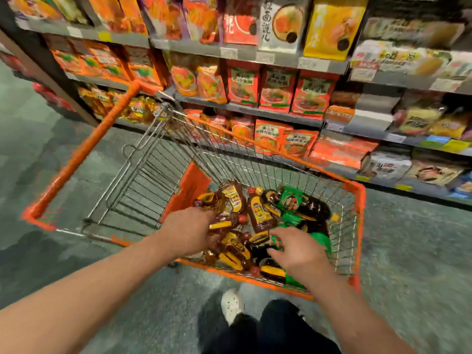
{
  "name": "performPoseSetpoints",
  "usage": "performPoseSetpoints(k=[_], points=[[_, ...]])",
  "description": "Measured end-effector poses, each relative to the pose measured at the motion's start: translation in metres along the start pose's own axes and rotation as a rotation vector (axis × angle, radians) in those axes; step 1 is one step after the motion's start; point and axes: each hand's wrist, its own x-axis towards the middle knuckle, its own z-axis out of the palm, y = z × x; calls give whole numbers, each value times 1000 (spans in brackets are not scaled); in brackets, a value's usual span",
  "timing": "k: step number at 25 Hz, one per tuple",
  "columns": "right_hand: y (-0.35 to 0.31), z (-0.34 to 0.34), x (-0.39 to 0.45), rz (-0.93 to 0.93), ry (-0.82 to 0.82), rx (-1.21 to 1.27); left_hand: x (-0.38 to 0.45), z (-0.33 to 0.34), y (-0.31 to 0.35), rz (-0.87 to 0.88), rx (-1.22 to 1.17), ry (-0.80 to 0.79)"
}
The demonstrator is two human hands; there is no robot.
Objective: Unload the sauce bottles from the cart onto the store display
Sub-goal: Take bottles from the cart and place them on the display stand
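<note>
Grey speckled floor (421, 251), shelves with red and orange noodle packets (274, 89), a yellow packet (332, 26) on the upper shelf, a white shoe (231, 304), dark trousers (275, 328)

Both your bare forearms reach forward and down. Your left hand (190, 229) is palm-down, its fingers curled around something beneath it. Your right hand (297, 249) hovers just beside it, fingers spread and loosely bent, gripping nothing.

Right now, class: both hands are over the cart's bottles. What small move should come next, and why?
Probably close the left hand round a yellow-labelled bottle beneath it: it already lies on the pile, while the right hand hovers open.
</note>
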Motion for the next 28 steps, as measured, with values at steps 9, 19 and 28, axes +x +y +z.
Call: performPoseSetpoints(k=[9, 19, 28], points=[[37, 96, 111, 73, -198, 48, 127, 101, -20, 237, 6, -395], [53, 222, 192, 83, -472, -21, 216, 221, -4, 545, 205, -468], [58, 274, 198, 99, -388, 14, 233, 287, 3, 580, 191, -440]])
